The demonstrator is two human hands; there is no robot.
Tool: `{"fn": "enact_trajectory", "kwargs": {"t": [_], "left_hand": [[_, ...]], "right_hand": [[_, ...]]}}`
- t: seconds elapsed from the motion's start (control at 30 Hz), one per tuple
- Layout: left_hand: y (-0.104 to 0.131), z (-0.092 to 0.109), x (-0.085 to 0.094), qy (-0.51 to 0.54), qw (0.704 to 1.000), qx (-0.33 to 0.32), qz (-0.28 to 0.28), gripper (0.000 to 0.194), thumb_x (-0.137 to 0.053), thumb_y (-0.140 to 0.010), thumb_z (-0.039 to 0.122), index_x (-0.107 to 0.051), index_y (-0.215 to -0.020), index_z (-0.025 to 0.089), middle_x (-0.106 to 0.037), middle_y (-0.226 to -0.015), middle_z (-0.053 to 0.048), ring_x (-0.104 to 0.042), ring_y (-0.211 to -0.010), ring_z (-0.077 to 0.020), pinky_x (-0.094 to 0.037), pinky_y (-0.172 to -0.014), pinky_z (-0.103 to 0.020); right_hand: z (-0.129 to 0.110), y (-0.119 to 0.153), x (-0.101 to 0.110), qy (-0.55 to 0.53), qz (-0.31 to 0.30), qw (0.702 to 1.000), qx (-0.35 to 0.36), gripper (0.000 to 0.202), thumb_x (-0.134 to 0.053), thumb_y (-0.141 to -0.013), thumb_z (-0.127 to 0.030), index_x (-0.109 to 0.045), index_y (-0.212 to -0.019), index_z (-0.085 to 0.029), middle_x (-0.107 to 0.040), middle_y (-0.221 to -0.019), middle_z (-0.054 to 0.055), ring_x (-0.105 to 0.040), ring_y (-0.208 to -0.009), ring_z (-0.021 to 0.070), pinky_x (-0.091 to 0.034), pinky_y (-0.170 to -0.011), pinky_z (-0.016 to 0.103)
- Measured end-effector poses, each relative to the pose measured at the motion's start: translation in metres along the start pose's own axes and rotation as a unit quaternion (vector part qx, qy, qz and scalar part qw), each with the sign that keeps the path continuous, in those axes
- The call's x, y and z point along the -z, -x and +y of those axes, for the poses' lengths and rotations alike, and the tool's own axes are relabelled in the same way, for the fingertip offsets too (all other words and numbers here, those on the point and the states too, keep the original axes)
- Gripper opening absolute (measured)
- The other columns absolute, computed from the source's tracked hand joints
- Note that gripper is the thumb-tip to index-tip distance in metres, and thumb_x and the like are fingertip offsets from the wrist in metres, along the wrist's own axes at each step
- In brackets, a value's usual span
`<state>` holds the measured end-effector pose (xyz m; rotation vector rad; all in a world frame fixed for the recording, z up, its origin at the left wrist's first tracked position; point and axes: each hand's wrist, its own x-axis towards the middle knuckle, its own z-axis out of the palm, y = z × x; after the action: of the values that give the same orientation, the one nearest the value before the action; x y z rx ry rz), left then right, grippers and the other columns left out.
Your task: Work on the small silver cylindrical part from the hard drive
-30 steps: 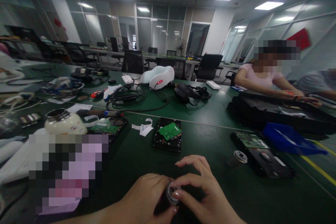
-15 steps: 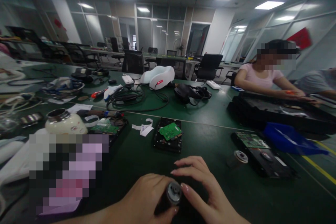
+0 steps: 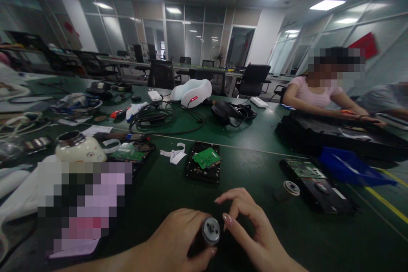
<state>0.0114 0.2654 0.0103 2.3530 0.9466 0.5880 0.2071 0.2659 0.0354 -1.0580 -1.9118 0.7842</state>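
Note:
My left hand [image 3: 178, 242] is wrapped round a dark cylinder [image 3: 211, 231] with a grey metal end that faces up toward the camera. Just right of it, my right hand [image 3: 248, 225] has its fingers bent and apart, with nothing visible between them and a small gap to the cylinder. Beyond the hands lies a black hard drive [image 3: 203, 174] with a loose green circuit board [image 3: 207, 158] on top. A second cylinder [image 3: 291, 188] with a metal end stands to the right, beside another hard drive [image 3: 331, 195].
The green table [image 3: 248, 170] bears paper scraps [image 3: 174, 154], coiled black cables [image 3: 153, 115], a cream jar [image 3: 81, 148], a white neck pillow [image 3: 194, 92] and a blue bag [image 3: 350, 168]. A person in pink [image 3: 318, 95] sits at the right behind a black tray [image 3: 338, 136].
My right hand's fingers have drawn slightly away from the cylinder and curled more. The cylinder's end is tipped a little more toward the camera in my left hand.

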Motion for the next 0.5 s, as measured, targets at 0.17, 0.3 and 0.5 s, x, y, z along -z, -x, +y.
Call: {"fn": "enact_trajectory", "kwargs": {"t": [0.17, 0.3, 0.5], "left_hand": [[0.0015, -0.0054, -0.0036, 0.009, 1.0, -0.006, 0.015, 0.018, -0.064, -0.076, 0.012, -0.061, -0.094, 0.014, -0.071, -0.091, -0.007, -0.067, -0.08, -0.0231, -0.052, -0.077, -0.033], [0.002, -0.0053, -0.0041, 0.022, 1.0, -0.011, 0.019, 0.027, -0.064, -0.075, 0.01, -0.061, -0.102, 0.014, -0.071, -0.097, -0.008, -0.067, -0.087, -0.0237, -0.051, -0.081, -0.034], [0.0006, -0.0006, -0.0002, 0.006, 1.0, -0.006, 0.002, 0.02, -0.067, -0.075, 0.012, -0.062, -0.094, 0.015, -0.071, -0.091, -0.005, -0.067, -0.079, -0.0222, -0.052, -0.076, -0.033]], "right_hand": [[-0.0013, 0.0046, -0.001, -0.005, -0.064, 0.998, 0.026, 0.028, -0.057, -0.087, -0.02, -0.065, -0.112, -0.031, -0.062, -0.122, 0.007, -0.056, -0.115, 0.0276, -0.043, -0.095, 0.05], [0.0011, 0.0065, -0.001, 0.001, -0.067, 0.996, 0.053, 0.03, -0.06, -0.084, -0.017, -0.066, -0.109, -0.033, -0.06, -0.127, 0.006, -0.055, -0.118, 0.0292, -0.038, -0.099, 0.055], [-0.0005, 0.0032, 0.0019, 0.001, -0.014, 1.0, 0.007, 0.02, -0.054, -0.088, -0.023, -0.06, -0.069, -0.021, -0.067, -0.104, 0.007, -0.063, -0.101, 0.0286, -0.046, -0.089, 0.054]]}}
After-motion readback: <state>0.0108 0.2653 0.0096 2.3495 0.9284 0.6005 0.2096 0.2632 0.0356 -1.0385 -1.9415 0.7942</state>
